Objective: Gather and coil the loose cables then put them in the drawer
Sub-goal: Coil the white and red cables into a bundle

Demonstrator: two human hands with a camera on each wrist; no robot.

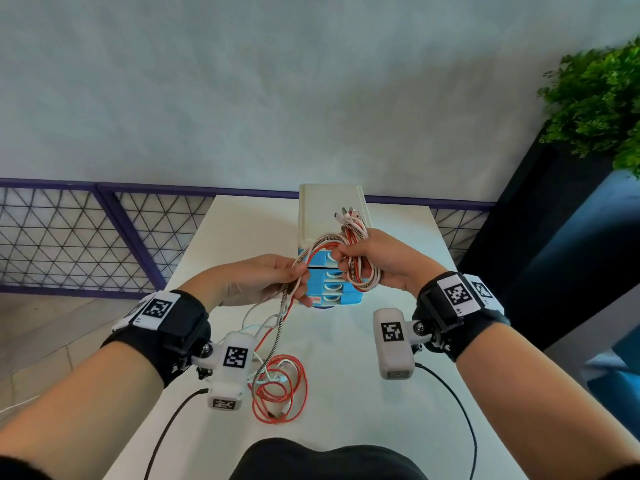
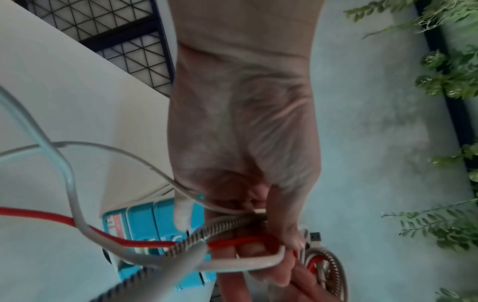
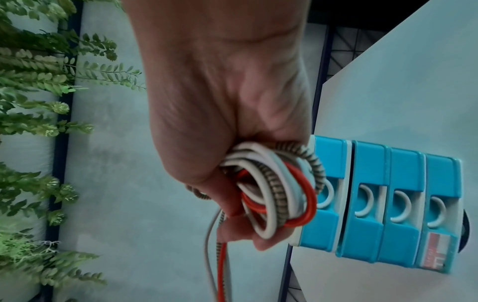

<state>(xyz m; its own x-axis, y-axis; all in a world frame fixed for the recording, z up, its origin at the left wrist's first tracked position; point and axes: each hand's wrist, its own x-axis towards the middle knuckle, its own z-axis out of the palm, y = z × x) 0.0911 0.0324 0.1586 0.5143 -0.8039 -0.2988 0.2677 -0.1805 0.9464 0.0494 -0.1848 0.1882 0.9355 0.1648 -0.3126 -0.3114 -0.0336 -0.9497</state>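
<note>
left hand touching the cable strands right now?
Touching. Head view: left hand pinches the cable strands running to the coil in the right hand.

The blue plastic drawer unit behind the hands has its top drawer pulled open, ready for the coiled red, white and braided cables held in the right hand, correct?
Not quite. The blue plastic drawer unit has all four drawers shut, as the right wrist view shows. The rest holds: the right hand grips the coiled red, white and braided cables in front of it.
</note>
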